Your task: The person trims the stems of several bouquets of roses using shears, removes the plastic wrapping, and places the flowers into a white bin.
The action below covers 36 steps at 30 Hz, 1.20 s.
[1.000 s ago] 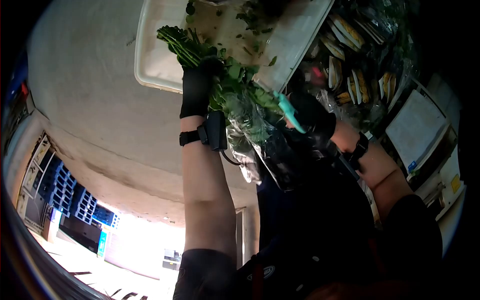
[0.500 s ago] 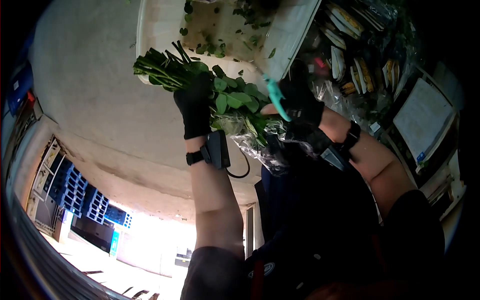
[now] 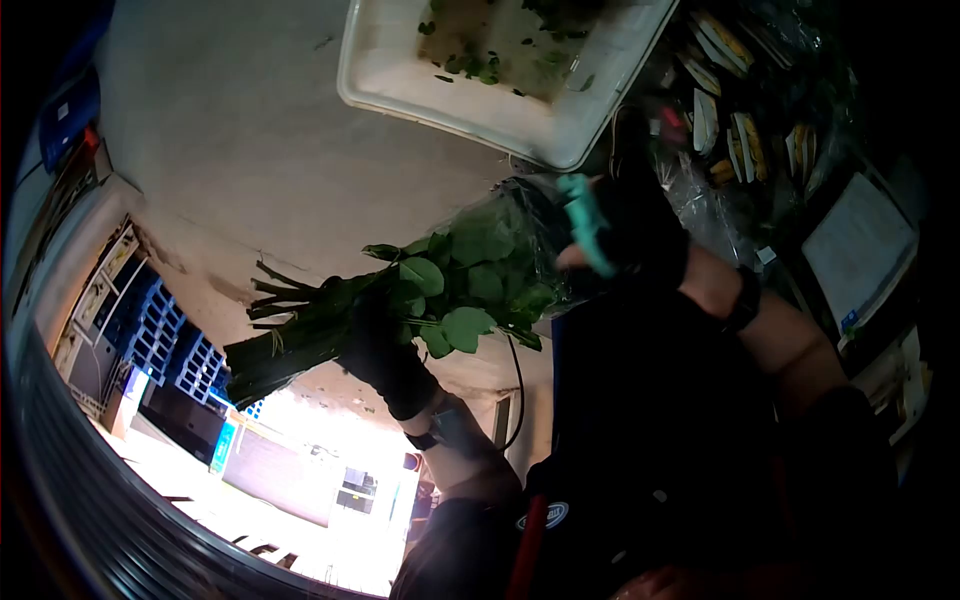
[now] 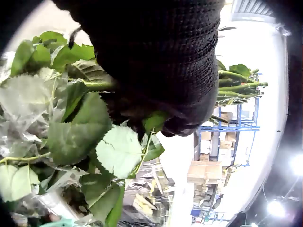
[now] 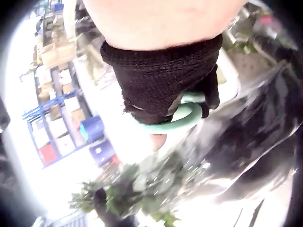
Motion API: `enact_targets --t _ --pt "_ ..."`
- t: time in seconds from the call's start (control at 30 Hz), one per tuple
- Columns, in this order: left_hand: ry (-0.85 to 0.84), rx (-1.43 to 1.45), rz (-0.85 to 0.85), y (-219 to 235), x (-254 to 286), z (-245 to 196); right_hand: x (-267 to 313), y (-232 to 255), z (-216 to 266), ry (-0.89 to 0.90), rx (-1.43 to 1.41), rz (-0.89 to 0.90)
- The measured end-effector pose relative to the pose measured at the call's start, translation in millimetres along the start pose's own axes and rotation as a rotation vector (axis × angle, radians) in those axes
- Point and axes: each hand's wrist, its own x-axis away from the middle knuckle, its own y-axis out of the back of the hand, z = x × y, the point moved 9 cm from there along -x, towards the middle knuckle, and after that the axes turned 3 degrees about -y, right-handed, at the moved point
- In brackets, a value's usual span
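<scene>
Held across the middle of the head view: a bunch of leafy stems [image 3: 400, 300], cut ends pointing toward eight o'clock, leafy top toward two o'clock where a clear plastic sleeve [image 3: 520, 215] wraps it. Left hand [image 3: 385, 350], in a black knit glove, clamped round the stems just below the lowest leaves, fingers curled tight about the bundle; same grip fills the left wrist view [image 4: 156, 71], leaves spilling out at seven o'clock. Right hand [image 3: 625, 235], also gloved, up at the sleeved end, fingers closed through the teal loops of a tool [image 5: 182, 116], probably scissors; whether those fingers also pinch the sleeve cannot be told. White tray [image 3: 400, 85] with leaf scraps lying at twelve o'clock, apart from the bunch. Judged from this: light overall but top-heavy, stems stiff and woody enough to bear a firm squeeze, leaves soft and easily bruised, sleeve slick and crackly, poor for gripping. Best taken at the bare stems, near the balance point just under the foliage; possibly thorny, so gloves welcome.
</scene>
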Motion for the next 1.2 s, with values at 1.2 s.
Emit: enact_targets --t 1.2 --pt "-0.6 0.705 0.195 218.1 56.1 -262.8 188.5 -49.7 288.2 0.369 0.834 -0.288"
